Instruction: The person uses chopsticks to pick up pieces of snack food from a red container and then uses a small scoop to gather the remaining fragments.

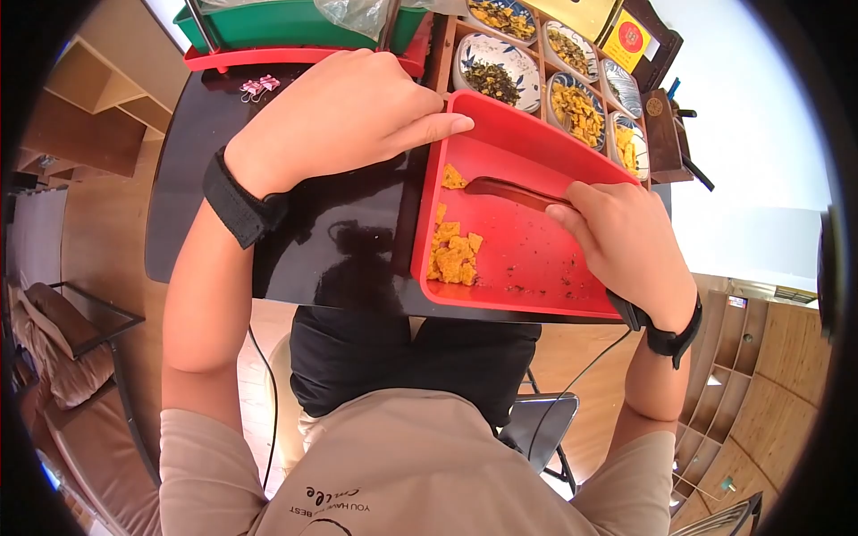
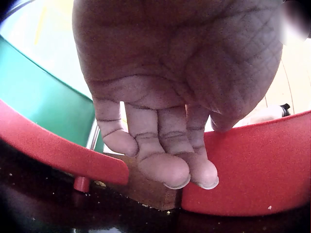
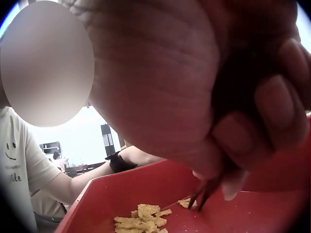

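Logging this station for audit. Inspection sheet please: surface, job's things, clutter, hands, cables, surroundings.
Surface: dark glossy table, crumbs near red tray.
Job's things: yellow pieces heaped at tray's left; tongs at a lone piece; dark flecks on tray floor.
Clutter: pink clips; green bin; filled dishes beyond tray.
Hands: left hand holds tray corner; right hand grips tongs.
Cables: black cable hanging each side.
Surroundings: chair, shelves.

A furnished indoor room, perhaps a home or lounge; which, I cannot tell. It has a brown cushioned seat [image 1: 103, 438], open wooden shelves [image 1: 724, 375], a wood-toned floor [image 1: 134, 205] and a glossy black surface [image 1: 308, 255].
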A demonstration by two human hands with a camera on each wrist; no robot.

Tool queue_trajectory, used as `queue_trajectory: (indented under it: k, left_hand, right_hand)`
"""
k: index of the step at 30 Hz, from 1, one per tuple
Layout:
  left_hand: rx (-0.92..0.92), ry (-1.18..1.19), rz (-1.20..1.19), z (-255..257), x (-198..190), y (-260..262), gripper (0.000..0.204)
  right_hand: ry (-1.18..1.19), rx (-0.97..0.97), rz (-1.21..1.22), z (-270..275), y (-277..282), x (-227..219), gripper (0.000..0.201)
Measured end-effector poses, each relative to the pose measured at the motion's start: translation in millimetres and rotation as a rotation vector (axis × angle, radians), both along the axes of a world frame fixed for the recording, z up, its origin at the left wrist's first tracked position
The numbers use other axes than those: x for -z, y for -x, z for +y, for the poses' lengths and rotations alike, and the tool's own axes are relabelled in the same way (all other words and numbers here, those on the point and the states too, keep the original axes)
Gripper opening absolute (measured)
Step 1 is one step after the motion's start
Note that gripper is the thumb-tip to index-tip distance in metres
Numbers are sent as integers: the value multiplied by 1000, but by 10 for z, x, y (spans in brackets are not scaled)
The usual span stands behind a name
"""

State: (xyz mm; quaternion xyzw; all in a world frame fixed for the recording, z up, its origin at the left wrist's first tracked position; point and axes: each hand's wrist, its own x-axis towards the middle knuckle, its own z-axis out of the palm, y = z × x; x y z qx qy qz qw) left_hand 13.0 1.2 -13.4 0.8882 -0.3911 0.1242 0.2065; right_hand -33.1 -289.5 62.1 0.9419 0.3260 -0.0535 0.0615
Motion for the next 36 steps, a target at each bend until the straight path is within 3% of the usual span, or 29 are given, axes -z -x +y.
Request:
queue_trajectory:
  k: [16, 25, 28, 30, 36]
  left_hand:
    - [13, 36, -47, 0, 21, -10, 50]
    - [-16, -6, -50, 4, 41, -5, 51]
    - [-6, -14, -60, 4, 25, -2, 51]
    - [-10, -10, -53, -4, 39, 0, 51]
    - [-7, 1, -45, -3, 37, -7, 50]
  right_hand:
    - [-98, -62, -45, 161, -91, 99, 28]
    - [-97, -25, 187, 20, 70, -179, 23]
    - [-209, -46, 157, 13, 146, -148, 22]
    - [-234, -136, 12, 21, 173, -89, 23]
    - [-105, -127, 79, 41, 141, -46, 21]
